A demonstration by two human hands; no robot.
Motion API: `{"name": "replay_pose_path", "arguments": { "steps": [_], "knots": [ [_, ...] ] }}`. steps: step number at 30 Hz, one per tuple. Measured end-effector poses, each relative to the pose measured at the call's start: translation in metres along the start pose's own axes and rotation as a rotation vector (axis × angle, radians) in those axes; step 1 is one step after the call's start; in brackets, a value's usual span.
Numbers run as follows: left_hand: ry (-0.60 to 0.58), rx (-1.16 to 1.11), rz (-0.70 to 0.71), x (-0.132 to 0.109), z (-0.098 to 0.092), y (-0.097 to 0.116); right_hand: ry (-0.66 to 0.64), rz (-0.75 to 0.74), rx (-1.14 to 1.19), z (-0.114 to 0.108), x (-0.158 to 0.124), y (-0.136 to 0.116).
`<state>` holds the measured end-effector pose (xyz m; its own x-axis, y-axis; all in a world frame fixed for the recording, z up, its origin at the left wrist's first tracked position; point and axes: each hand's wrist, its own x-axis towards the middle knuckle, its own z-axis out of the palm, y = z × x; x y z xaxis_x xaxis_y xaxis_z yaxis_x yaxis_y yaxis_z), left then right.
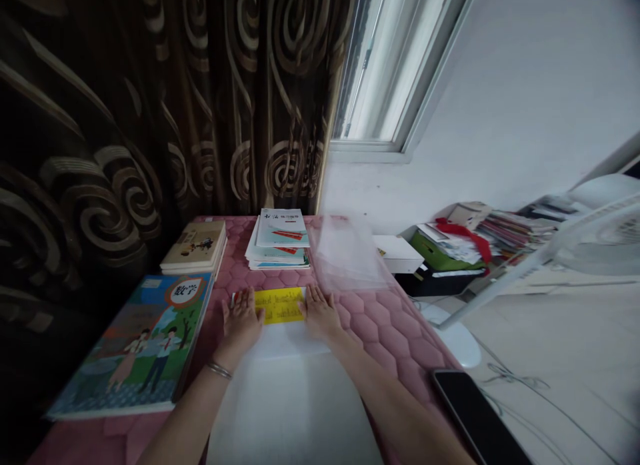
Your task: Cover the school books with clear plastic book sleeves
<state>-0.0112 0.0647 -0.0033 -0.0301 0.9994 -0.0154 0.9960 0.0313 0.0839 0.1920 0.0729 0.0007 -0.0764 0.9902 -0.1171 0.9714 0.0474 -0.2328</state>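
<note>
My left hand (241,316) and my right hand (319,311) lie flat with fingers stretched out on a white sheet (290,391) spread on the pink quilted tabletop (380,325). Between the two hands shows a yellow label (280,304) with printed text at the sheet's far end; both hands touch its sides. A thin bracelet circles my left wrist. A clear plastic cover (345,251) lies just beyond my right hand.
A colourful textbook (137,345) lies at the left, a tan book (196,246) behind it, and a stack of workbooks (279,241) at the back. A black phone (475,415) sits at the right edge. A fan (575,245) and cluttered books stand to the right.
</note>
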Motion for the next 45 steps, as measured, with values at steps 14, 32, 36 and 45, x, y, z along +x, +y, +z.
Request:
{"name": "replay_pose_path", "arguments": {
  "steps": [14,32,36,45],
  "knots": [
    [0.034,0.005,-0.168,-0.004,-0.006,-0.002,0.030,-0.001,-0.011,0.005,0.002,-0.001],
    [0.004,0.007,-0.079,0.001,0.002,-0.011,0.031,0.005,-0.040,0.008,0.001,-0.001],
    [-0.023,0.047,-0.156,-0.010,-0.013,-0.009,0.037,0.013,-0.038,0.009,0.001,-0.002],
    [-0.077,0.032,-0.080,-0.082,-0.018,-0.030,0.033,0.025,-0.131,0.004,0.006,-0.015]
  ]
}}
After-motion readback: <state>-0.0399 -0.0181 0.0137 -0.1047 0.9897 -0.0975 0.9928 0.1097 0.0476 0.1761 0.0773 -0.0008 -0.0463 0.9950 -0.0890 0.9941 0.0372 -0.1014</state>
